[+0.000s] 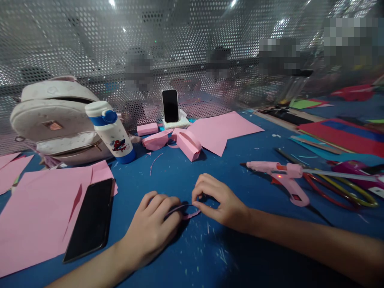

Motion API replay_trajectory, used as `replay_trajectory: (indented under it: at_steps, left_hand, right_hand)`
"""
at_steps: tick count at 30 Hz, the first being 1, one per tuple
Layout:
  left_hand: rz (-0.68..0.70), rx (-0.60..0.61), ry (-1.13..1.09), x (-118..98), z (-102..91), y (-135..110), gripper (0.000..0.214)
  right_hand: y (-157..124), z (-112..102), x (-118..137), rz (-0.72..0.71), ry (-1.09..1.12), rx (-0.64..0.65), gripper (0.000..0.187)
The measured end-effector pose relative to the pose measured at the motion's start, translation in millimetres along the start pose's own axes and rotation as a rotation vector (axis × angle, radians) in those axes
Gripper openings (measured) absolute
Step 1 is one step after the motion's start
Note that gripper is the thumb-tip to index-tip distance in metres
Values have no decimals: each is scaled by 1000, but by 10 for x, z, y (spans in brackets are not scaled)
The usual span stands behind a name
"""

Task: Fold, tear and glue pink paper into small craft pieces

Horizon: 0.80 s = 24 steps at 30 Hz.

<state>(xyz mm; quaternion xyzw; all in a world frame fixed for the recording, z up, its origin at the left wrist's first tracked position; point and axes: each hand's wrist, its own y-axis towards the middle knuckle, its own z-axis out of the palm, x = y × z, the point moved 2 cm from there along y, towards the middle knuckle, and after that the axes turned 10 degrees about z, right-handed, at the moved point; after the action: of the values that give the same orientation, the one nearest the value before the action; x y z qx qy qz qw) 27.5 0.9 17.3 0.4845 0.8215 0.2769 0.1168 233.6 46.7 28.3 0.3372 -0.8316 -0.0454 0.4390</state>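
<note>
Low over the blue table (141,180), my left hand (156,224) curls its fingers around one part of a narrow pink paper strip (192,215). My right hand (220,200) faces it, thumb and fingertips pinched on the strip's other end. The strip looks bent into a loop between the two hands; part of it is hidden under the left fingers. Beyond the hands lie folded pink paper pieces (187,144), one shaped like a small box. A pink glue gun (279,172) with a lit red light rests to the right, its nozzle pointing left.
On the left are pink sheets (39,212), a black phone (91,220), a white bottle (112,134) and a pale backpack (60,120). Another phone (170,106) stands upright by the perforated metal screen (186,48). Scissors (339,188) and coloured sheets (345,136) lie right.
</note>
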Motion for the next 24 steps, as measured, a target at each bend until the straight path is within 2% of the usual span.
replay_trajectory:
  at_steps: [4,15,18,24]
  left_hand:
    - [43,11,45,-27,9,-54,22]
    - [29,24,-29,-81,-23,-93,19]
    - [43,21,-54,-91,-30,-73,24]
    - [60,98,-83,-75,-10,-56,36]
  right_hand:
    - [6,-9,13,2,29,0,7]
    - [0,-28,19,-16,22,27,8]
    - [2,-34,20,-14,22,31,8]
    - [4,-29,7,-34,29,50,9]
